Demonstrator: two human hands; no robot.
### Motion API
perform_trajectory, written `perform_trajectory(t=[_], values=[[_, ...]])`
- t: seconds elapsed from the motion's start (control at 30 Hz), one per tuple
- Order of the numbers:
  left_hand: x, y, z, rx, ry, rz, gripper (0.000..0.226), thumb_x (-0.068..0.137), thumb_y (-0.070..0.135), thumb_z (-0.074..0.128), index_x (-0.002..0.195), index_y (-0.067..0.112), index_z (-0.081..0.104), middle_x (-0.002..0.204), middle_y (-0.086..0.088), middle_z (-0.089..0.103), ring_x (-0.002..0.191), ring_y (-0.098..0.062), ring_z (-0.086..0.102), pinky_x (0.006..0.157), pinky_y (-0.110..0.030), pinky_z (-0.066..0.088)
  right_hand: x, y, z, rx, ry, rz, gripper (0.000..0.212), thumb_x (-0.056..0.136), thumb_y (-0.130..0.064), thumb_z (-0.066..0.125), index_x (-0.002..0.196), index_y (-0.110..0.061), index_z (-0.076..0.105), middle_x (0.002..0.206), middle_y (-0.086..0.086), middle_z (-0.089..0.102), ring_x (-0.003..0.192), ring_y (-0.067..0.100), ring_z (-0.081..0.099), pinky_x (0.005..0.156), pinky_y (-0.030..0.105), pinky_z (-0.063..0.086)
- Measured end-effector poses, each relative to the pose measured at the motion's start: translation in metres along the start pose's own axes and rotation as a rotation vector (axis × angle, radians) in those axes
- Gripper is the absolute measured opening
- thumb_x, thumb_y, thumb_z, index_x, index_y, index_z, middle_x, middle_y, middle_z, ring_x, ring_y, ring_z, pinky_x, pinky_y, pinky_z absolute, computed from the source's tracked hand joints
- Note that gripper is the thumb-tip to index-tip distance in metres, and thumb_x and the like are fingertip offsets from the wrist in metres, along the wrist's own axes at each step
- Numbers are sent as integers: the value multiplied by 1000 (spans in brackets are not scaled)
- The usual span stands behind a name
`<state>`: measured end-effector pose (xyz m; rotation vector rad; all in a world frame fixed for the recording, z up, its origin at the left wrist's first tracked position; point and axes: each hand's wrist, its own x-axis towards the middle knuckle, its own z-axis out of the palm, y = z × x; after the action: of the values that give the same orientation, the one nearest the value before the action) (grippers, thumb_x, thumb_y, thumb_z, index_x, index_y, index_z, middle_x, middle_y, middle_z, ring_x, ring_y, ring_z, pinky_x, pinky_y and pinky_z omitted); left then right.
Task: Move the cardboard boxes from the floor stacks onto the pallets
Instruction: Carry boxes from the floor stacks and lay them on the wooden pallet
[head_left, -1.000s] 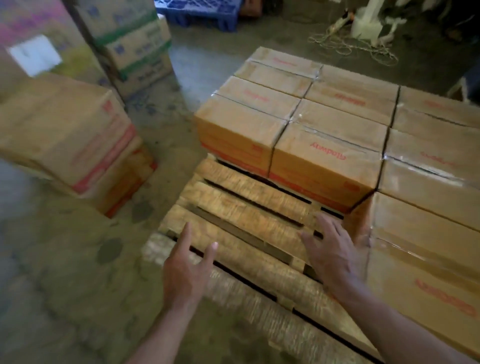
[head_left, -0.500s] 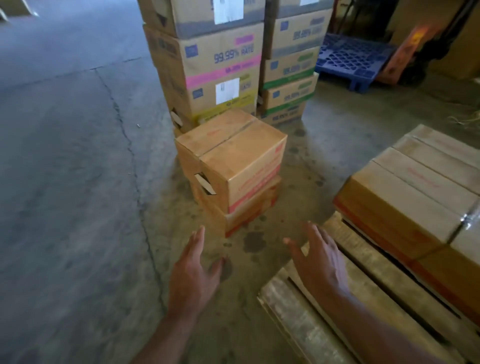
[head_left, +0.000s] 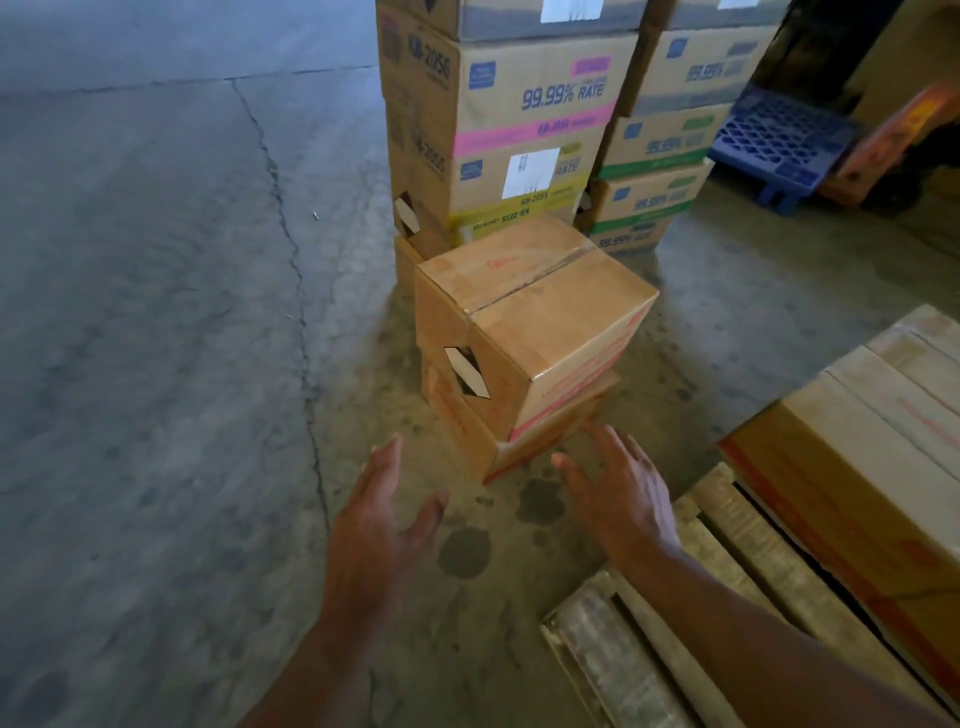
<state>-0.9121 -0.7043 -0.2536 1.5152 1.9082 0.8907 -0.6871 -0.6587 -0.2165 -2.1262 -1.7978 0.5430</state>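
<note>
Just beyond my fingertips stands a floor stack of two cardboard boxes. The top box (head_left: 535, 322), taped along its lid and turned slightly askew, sits on the lower box (head_left: 519, 447), which rests on the concrete floor (head_left: 156, 338). My left hand (head_left: 379, 525) hovers with fingers straight and thumb spread, holding nothing. It is apart from the stack and a little to its left. My right hand (head_left: 621, 499) is likewise spread flat and empty, its fingertips near the lower box's front corner; whether they touch it I cannot tell. Between my hands, dark stains (head_left: 465, 551) mark the floor. To the right of my right hand, and under that forearm, lies the wooden pallet (head_left: 670, 639). Farther right on it sit the loaded boxes (head_left: 857, 457), side by side. Beyond the small stack, farther from both hands, rise tall stacks of printed cartons (head_left: 519, 104). Far off past my right hand, a blue plastic pallet (head_left: 779, 140) rests on the floor. A crack (head_left: 291, 249) runs along the floor to the left of my left hand.
</note>
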Motion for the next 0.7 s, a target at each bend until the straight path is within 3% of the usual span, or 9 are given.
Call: perform_trajectory(t=[0.13, 0.23, 0.3, 0.4, 0.5, 0.6, 0.7], values=[[20, 4, -9, 49, -15, -17, 88, 79, 59, 53, 155, 21, 33, 158, -5, 37, 146, -20, 35, 118, -37, 31, 24, -8, 8, 41, 7, 53, 51, 98, -51, 54, 141, -26, 48, 140, 1, 55, 123, 24, 56, 97, 45, 54], [46, 12, -10, 71, -3, -22, 89, 81, 58, 58, 155, 15, 34, 157, -8, 38, 145, -23, 37, 114, -32, 29, 49, -9, 16, 94, 18, 39, 49, 99, -48, 52, 141, -24, 49, 141, 4, 57, 120, 25, 61, 92, 47, 58], [74, 15, -2, 104, 42, -23, 86, 88, 52, 67, 154, 9, 34, 156, -14, 39, 143, -28, 40, 113, -33, 29, 72, -8, 20, 115, 36, 49, 53, 100, -49, 50, 146, -24, 45, 149, 5, 51, 127, 28, 57, 97, 49, 55], [110, 23, 20, 129, 23, -89, 86, 89, 49, 65, 156, 10, 28, 158, -13, 35, 145, -29, 36, 116, -39, 29, 110, 2, 28, 107, 23, 93, 59, 99, -53, 50, 150, -24, 40, 155, 4, 45, 135, 28, 49, 106, 46, 46], [144, 34, 46, 102, 23, -86, 89, 87, 50, 66, 157, 12, 26, 159, -12, 35, 145, -28, 36, 115, -35, 29, 160, 11, 26, 144, 31, 125, 59, 98, -52, 52, 149, -24, 41, 153, 5, 46, 137, 29, 46, 109, 45, 41], [168, 43, 86, 61, -31, -184, 107, 79, 67, 61, 160, 16, 12, 165, -4, 19, 150, -23, 24, 117, -32, 21, 228, 37, 19, 108, 65, 126, 59, 98, -53, 53, 148, -24, 41, 153, 6, 45, 135, 32, 47, 108, 47, 41], [180, 62, 134, -69, -34, -220, 135, 64, 92, 51, 160, 15, -5, 168, 1, -3, 151, -9, 3, 113, -18, 3, 286, 64, 6, 64, 97, 138, 66, 95, -59, 54, 150, -25, 38, 156, 6, 40, 137, 32, 44, 108, 50, 40]])
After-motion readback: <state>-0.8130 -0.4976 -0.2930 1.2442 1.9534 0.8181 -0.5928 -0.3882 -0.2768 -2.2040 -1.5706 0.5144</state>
